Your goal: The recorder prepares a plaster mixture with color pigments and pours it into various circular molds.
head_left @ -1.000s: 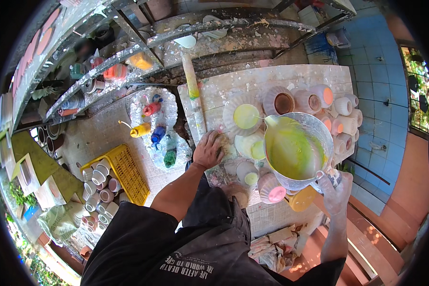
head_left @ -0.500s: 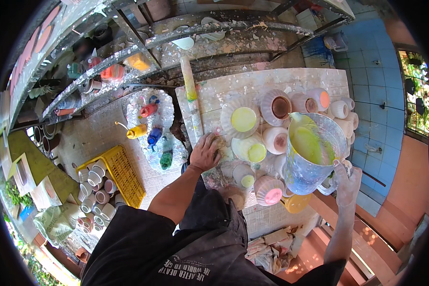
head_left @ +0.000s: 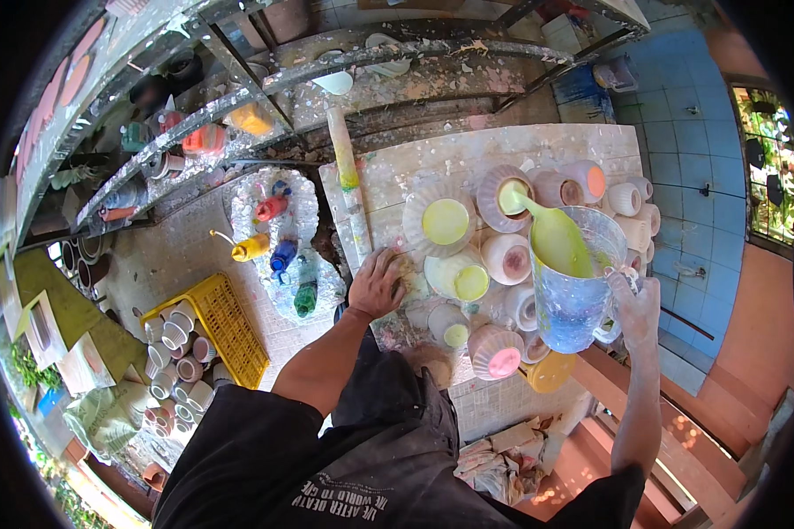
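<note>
My right hand (head_left: 635, 304) is closed round the handle of a paint-smeared clear pitcher (head_left: 573, 304). The pitcher tilts left, and pale green liquid (head_left: 563, 238) runs from its spout into a ribbed round mould (head_left: 501, 187). Left of that stands a wide ribbed mould (head_left: 434, 231) filled with yellow-green liquid. A white mould (head_left: 460, 275) with similar yellow-green liquid is just nearer. My left hand (head_left: 376, 284) rests on the table's left edge, fingers spread and holding nothing. Close to my body a ribbed mould (head_left: 494, 351) holds pink liquid.
The paint-spattered table (head_left: 406, 167) carries several more moulds at its right. A paint-stained tube (head_left: 348, 167) lies along its left edge. Colour bottles (head_left: 272, 208) stand on a foil-like surface at left. A yellow crate (head_left: 229, 326) with several pots sits lower left. Spattered shelving (head_left: 379, 88) spans the far side.
The pitcher has tipped further left, and liquid has begun to pour from its spout into the ribbed mould. My right hand has moved slightly left; my left hand stays on the table.
</note>
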{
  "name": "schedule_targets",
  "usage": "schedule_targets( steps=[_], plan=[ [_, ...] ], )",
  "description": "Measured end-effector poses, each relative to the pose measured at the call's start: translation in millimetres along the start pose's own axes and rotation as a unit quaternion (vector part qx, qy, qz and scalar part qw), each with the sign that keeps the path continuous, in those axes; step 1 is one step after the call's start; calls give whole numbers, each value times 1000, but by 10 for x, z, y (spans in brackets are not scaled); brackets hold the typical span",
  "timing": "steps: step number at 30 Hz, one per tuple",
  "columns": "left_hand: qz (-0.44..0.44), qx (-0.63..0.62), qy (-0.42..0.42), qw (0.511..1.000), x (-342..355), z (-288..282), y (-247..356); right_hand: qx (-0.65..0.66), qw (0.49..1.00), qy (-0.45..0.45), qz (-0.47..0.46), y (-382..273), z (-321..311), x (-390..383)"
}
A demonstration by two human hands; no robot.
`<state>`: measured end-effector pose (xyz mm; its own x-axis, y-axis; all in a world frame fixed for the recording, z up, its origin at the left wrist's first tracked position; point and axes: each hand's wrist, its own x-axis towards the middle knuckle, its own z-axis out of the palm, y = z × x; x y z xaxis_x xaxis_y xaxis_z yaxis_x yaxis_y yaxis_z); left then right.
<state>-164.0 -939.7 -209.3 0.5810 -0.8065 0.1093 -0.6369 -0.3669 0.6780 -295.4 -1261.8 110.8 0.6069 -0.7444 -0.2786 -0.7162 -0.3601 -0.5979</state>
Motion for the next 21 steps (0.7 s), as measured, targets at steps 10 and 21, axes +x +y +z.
schedule_targets(
  steps=[10,21],
  plan=[
    [-10,0,-7,1000,-19,20,4,2,1000,-4,-20,61,49,55],
    [-18,8,-22,1000,-27,20,-3,-47,998,-42,27,-2,-49,90]
  ],
)
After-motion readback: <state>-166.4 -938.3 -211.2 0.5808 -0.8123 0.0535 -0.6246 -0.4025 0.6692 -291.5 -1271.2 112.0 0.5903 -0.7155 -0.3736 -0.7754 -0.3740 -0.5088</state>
